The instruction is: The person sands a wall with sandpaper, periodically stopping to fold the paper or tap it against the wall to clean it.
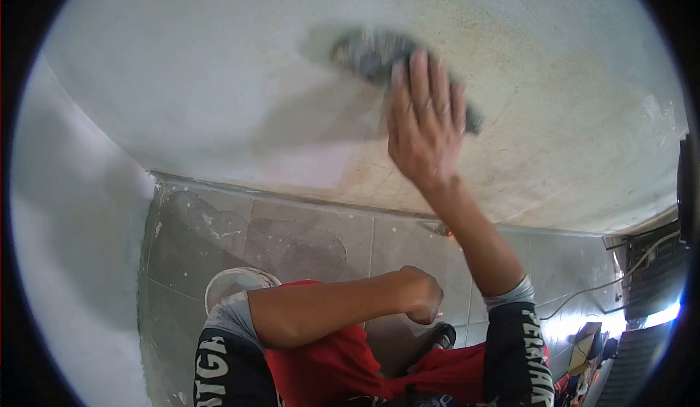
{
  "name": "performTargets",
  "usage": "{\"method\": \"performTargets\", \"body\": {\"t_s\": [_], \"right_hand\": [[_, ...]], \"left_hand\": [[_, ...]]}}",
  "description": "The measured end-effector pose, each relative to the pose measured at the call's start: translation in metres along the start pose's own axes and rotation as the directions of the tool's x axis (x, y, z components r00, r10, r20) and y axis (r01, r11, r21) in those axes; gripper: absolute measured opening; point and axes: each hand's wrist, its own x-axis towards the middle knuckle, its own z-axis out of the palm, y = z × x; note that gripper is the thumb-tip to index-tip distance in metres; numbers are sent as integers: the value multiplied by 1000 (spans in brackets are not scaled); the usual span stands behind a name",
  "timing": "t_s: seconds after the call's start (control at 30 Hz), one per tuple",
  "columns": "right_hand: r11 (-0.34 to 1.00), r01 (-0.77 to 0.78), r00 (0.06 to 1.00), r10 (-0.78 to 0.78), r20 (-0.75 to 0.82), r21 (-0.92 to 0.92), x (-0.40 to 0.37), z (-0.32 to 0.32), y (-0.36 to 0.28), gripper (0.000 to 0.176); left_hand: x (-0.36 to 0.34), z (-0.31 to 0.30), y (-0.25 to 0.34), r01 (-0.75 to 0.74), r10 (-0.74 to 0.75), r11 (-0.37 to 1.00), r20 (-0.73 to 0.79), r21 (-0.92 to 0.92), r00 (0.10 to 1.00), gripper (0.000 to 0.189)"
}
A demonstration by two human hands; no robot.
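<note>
My right hand (430, 119) is up against the wall (576, 122), its fingers stretched flat over a long dark grey plastering trowel (375, 53). Motion blurs the trowel, and my palm hides its middle. To its left the wall is coated whitish; the surface on the right is yellowish and stained. Across my lap lies my left forearm, with my left hand (421, 296) closed and bent down near my knees. Whatever its fingers may hold is hidden.
A white bucket (240, 281) stands by my left side, partly behind my arm. Grey floor tiles (310, 235) carry splashes and a damp-looking patch. On the right are a cable (598, 287), dark slatted panels (652, 276) and assorted items (583, 356). Another wall (80, 217) rises at left.
</note>
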Motion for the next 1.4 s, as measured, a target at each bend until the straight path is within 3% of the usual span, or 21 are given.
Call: {"method": "performTargets", "body": {"t_s": [0.13, 0.23, 0.27, 0.33, 0.43, 0.53, 0.6, 0.7, 0.77, 0.83, 0.93, 1.0, 1.07, 1.17, 1.23, 1.3, 1.4], "right_hand": [[996, -73, 921, 44, 388, 60, -130, 19, -29, 54], [989, -18, 956, -26, 291, 148, -106, 23, -14, 58], [997, 18, 977, -33, 211, 72, -82, 22, -10, 62], [982, -117, 983, 94, 155, 150, -16, -3, -11, 63], [963, -211, 975, 196, 103, 167, 9, -11, -20, 66], [969, -219, 945, 181, 273, 117, -82, 15, -42, 67], [962, -230, 910, 158, 382, 149, -137, 22, -55, 66], [988, -121, 950, 86, 300, 100, -132, 38, -42, 77], [967, -225, 969, 208, 134, 123, -43, 15, -21, 80], [958, -234, 962, 253, -105, 168, 39, -5, 6, 81], [961, -237, 963, 251, -94, 142, 39, -5, 7, 81], [949, -291, 957, 288, 47, 121, -29, 16, -15, 81], [944, -314, 926, 282, 251, 97, -116, 29, -42, 75], [953, -286, 934, 254, 251, 97, -143, 33, -40, 72], [936, -290, 949, 255, 184, 200, -76, 14, -21, 70], [907, -264, 960, 280, -1, 327, 8, -16, 5, 68], [913, -321, 936, 346, -62, 251, 48, -26, 12, 71]], "left_hand": [[-7, 3, 0, -36, 37, 999, -73, 9, 997, 54], [-12, 3, 6, 52, -53, 999, -51, -14, 997, 44], [-9, 2, 6, 49, -50, 999, -23, -22, 998, 43], [3, 2, 7, 45, -45, 998, 7, -34, 999, 42], [19, 8, 2, 43, -46, 999, 99, 29, 994, 42], [12, 10, -4, -68, 66, 997, 47, 28, 997, 50], [5, 2, 2, -164, 153, 986, 207, 36, 966, 44], [5, 2, 0, -172, 150, 983, 266, 61, 952, 42], [2, -6, -1, -146, 126, 989, 329, 35, 936, 44], [8, -7, -3, -134, 118, 991, 396, 14, 911, 45], [11, 1, -6, -166, 129, 985, 409, 56, 903, 47], [0, -6, -3, -41, 37, 999, 371, 4, 928, 54], [-8, -12, 1, -72, 54, 997, 351, 37, 935, 53], [-13, -18, 5, -87, 62, 995, 351, 55, 934, 53], [-15, -15, -1, -65, 39, 996, 393, 53, 919, 54], [-4, -6, -7, -88, 82, 996, 328, 3, 941, 55], [9, -5, -8, -62, 44, 998, 452, 24, 891, 63]]}}
